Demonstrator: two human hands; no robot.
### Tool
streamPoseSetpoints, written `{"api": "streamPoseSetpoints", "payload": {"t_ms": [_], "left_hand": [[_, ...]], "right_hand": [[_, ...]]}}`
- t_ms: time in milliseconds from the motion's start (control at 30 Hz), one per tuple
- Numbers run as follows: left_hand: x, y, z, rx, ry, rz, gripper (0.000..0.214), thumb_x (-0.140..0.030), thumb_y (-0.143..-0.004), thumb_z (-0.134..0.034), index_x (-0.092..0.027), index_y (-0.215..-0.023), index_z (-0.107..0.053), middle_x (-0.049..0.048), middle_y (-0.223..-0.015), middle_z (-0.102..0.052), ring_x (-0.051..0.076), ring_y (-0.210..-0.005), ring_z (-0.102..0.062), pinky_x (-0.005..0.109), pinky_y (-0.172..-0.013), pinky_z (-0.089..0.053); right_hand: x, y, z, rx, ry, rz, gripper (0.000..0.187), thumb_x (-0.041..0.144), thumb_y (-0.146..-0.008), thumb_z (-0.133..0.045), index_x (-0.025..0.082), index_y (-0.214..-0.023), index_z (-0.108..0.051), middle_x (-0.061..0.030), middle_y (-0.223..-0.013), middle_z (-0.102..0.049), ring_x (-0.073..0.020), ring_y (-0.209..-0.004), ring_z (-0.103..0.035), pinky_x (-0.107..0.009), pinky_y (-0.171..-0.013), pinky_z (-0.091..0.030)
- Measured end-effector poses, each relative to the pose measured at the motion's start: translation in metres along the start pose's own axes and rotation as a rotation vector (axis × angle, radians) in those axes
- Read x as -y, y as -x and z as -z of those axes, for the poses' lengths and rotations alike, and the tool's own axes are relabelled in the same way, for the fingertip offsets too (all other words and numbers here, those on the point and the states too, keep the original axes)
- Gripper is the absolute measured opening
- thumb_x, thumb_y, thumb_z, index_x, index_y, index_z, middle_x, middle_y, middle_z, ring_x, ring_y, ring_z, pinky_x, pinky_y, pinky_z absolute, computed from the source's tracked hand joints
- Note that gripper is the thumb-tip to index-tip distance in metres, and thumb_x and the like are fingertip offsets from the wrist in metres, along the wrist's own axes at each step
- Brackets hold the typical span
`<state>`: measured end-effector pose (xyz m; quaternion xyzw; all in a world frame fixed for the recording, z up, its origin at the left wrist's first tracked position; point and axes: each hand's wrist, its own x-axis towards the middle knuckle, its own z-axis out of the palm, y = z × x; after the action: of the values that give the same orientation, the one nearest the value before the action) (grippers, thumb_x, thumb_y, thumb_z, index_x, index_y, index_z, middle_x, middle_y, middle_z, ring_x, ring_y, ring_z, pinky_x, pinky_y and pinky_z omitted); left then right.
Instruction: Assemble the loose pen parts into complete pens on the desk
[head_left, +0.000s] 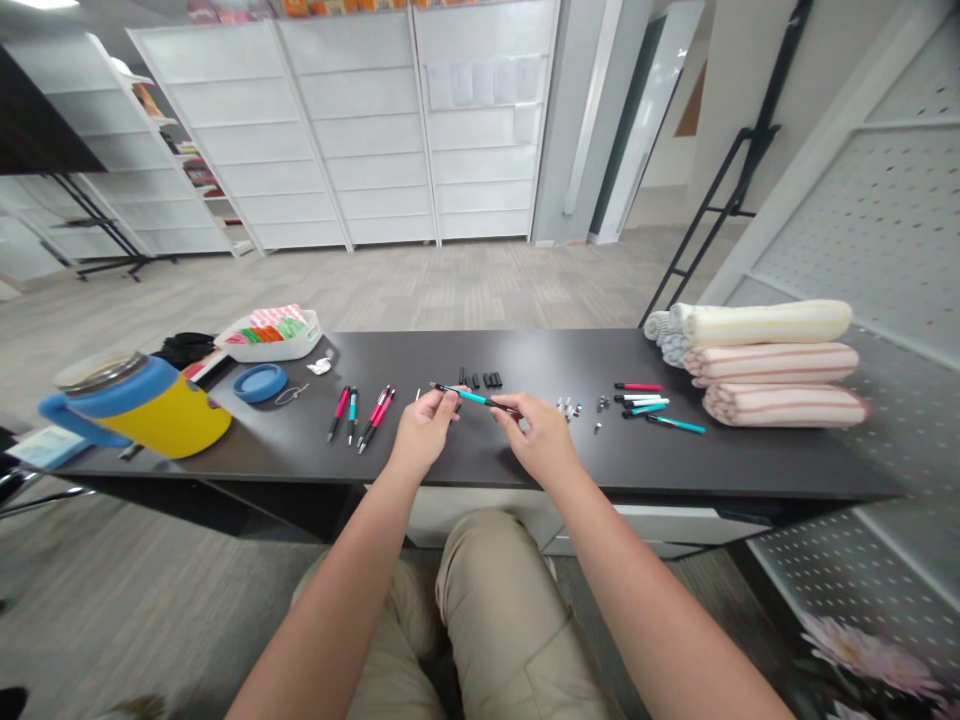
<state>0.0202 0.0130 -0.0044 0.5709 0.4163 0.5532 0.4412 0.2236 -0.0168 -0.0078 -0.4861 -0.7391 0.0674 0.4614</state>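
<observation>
Both my hands hold one teal pen level above the dark table. My left hand pinches its left end and my right hand pinches its right, dark end. Just behind the pen lie several small black grip pieces. To the left rest several assembled pink and teal pens. On the right lie small metal parts and more pen barrels and refills.
A yellow and blue jug lies at the table's left end, near a blue lid, a white tray of coloured packets and a black bundle. Rolled towels are stacked at the right. White shelving stands across the floor.
</observation>
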Motion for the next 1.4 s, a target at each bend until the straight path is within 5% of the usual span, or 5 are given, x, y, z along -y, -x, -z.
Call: {"api": "streamPoseSetpoints", "payload": {"t_ms": [133,233,433,700,1400], "left_hand": [[-0.006,0.003,-0.019,0.005,0.502,0.109,0.035,-0.052,-0.097,-0.064,-0.020,-0.110,-0.068,0.0122,-0.118,-0.074,0.023,-0.111,-0.070,0.038,-0.093,-0.056],[-0.015,-0.003,-0.020,-0.047,0.691,0.176,0.022,-0.044,-0.101,-0.056,-0.022,-0.097,-0.059,0.0031,-0.089,-0.069,0.018,-0.094,-0.070,0.040,-0.095,-0.057],[-0.025,-0.015,0.016,-0.102,1.026,0.236,0.044,-0.049,-0.104,-0.044,-0.022,-0.070,-0.039,-0.0063,-0.058,-0.032,0.009,-0.046,-0.037,0.022,-0.050,-0.044],[-0.012,-0.011,0.037,-0.183,1.103,0.373,0.052,-0.045,-0.099,-0.048,-0.023,-0.060,-0.022,-0.0063,-0.047,-0.019,0.009,-0.037,-0.018,0.024,-0.037,-0.017],[-0.013,-0.010,0.035,-0.119,1.114,0.394,0.054,-0.053,-0.101,-0.043,-0.023,-0.063,-0.020,-0.0067,-0.049,-0.017,0.009,-0.038,-0.018,0.024,-0.038,-0.014]], "right_hand": [[0.001,-0.001,-0.002,0.105,-0.001,0.042,0.020,0.036,-0.102,-0.064,0.025,-0.118,-0.071,-0.0045,-0.099,-0.079,-0.0212,-0.083,-0.071,-0.037,-0.085,-0.049],[0.004,-0.002,-0.001,0.186,-0.025,0.069,0.027,0.041,-0.098,-0.070,0.025,-0.120,-0.067,-0.0045,-0.109,-0.079,-0.0197,-0.083,-0.072,-0.038,-0.089,-0.048],[0.006,-0.003,0.002,0.137,-0.088,0.015,0.025,0.041,-0.100,-0.065,0.025,-0.119,-0.065,-0.0062,-0.113,-0.076,-0.0190,-0.083,-0.071,-0.037,-0.087,-0.051],[0.003,-0.005,0.000,0.126,-0.089,-0.016,0.020,0.041,-0.101,-0.062,0.025,-0.111,-0.068,-0.0055,-0.106,-0.076,-0.0184,-0.079,-0.069,-0.034,-0.079,-0.052],[0.006,-0.007,0.002,0.173,-0.081,-0.027,0.016,0.036,-0.103,-0.061,0.024,-0.097,-0.070,-0.0014,-0.089,-0.072,-0.0163,-0.074,-0.063,-0.031,-0.073,-0.046]]}}
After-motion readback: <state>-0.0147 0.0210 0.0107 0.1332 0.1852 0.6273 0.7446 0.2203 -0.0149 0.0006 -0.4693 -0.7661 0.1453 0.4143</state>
